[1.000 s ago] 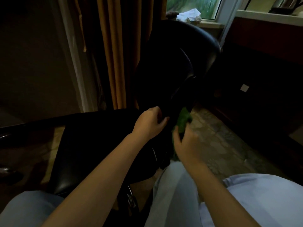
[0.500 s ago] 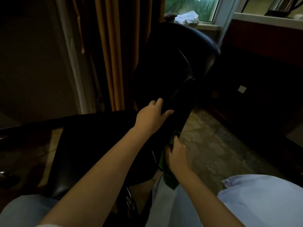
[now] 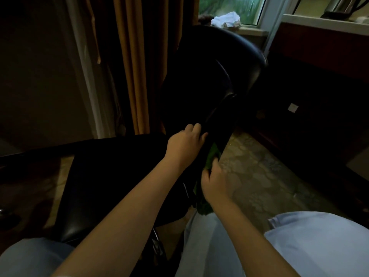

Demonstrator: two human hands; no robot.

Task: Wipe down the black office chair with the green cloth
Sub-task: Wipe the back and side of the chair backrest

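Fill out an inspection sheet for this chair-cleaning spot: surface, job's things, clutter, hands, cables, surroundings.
Surface: patterned floor, dimly lit.
Job's things: black office chair stands in front of the person; green cloth lies against the lower edge of its backrest.
Clutter: crumpled white item on the windowsill.
Hands: left hand grips the chair's backrest; right hand holds the cloth.
Cables: nothing seen.
Surroundings: orange curtain, window.

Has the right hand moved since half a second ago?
Yes. The right hand, holding the cloth, slid up along the chair back's edge.
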